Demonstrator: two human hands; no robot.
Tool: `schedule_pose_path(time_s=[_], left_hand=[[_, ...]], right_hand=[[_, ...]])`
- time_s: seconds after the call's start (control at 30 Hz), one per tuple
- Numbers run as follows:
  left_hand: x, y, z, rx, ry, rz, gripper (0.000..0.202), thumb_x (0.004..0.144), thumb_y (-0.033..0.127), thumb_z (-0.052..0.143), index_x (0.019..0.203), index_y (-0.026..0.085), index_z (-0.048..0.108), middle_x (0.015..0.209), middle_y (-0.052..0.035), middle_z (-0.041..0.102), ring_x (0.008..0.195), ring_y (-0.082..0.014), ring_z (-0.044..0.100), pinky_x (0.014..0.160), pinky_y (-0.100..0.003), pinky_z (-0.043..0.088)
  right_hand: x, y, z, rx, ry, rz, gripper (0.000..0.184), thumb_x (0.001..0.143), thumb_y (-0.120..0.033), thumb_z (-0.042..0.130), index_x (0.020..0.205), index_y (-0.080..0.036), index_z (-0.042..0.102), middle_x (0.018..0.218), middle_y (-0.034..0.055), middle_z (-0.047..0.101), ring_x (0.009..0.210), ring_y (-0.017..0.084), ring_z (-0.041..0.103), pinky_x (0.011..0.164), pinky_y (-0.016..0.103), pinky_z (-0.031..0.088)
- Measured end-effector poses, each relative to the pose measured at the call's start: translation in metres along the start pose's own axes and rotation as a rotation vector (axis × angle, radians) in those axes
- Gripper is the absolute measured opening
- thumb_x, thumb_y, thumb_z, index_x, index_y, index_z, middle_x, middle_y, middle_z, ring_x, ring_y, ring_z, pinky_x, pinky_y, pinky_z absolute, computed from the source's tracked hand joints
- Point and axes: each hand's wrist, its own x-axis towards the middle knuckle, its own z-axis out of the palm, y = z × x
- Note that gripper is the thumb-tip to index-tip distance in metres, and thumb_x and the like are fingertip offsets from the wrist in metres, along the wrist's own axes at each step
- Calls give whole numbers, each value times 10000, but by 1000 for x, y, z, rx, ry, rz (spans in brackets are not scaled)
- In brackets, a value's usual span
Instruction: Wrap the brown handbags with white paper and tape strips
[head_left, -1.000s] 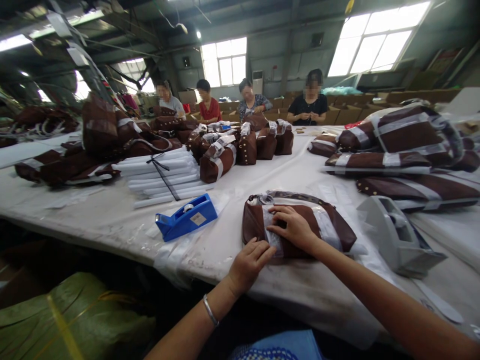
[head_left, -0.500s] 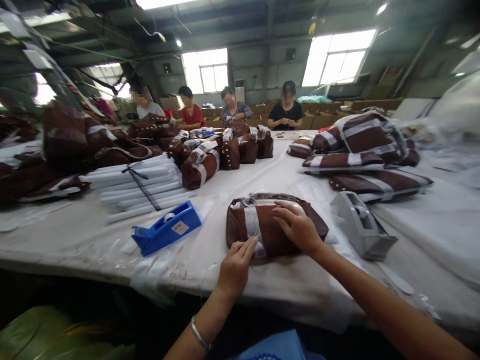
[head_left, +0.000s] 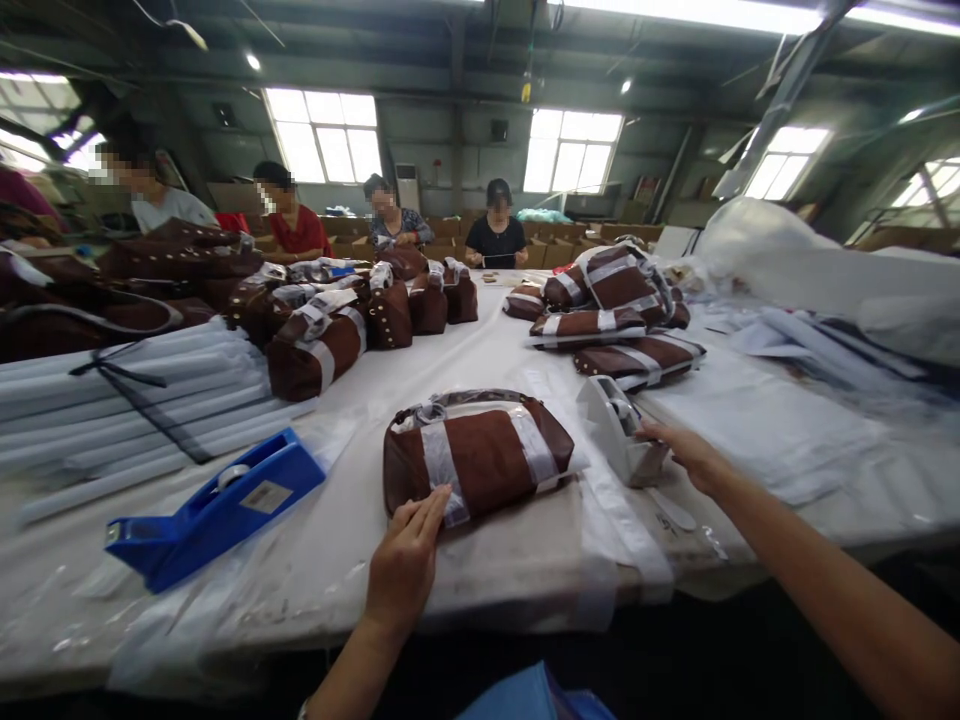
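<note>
A brown handbag (head_left: 484, 455) lies on the white-covered table in front of me, with clear wrap strips round its left and right parts. My left hand (head_left: 407, 553) rests its outstretched fingers on the lower end of the left strip. Right of the bag stands a grey tape dispenser (head_left: 609, 430). At its near, cutter end my right hand (head_left: 688, 452) has thumb and forefinger pinched on the tape; the tape end itself is too small to make out. A blue tape dispenser (head_left: 217, 515) stands on the left.
Behind the blue dispenser lies a tied stack of white rolls (head_left: 127, 400). Wrapped brown bags (head_left: 319, 350) stand along the left and back, and more bags (head_left: 622, 290) are piled at the back right. Several people sit across the table (head_left: 450, 370). Plastic sheets (head_left: 765, 420) lie right.
My right hand has left the bag's top and moved right to the grey dispenser. My left hand stays on the bag's left strip. The view has turned to the right.
</note>
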Motion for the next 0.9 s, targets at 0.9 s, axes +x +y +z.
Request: schedule_pose_path(time_s=[0.9], left_hand=[[-3, -2, 0, 43, 12, 35, 726, 884, -9, 482, 1546, 245, 323, 1358, 10, 635, 1100, -232, 611, 1024, -371, 521]], right_hand=[[-82, 54, -17, -23, 218, -9, 337, 654, -538, 727, 795, -232, 735, 833, 73, 727, 835, 299, 660, 852, 482, 548]])
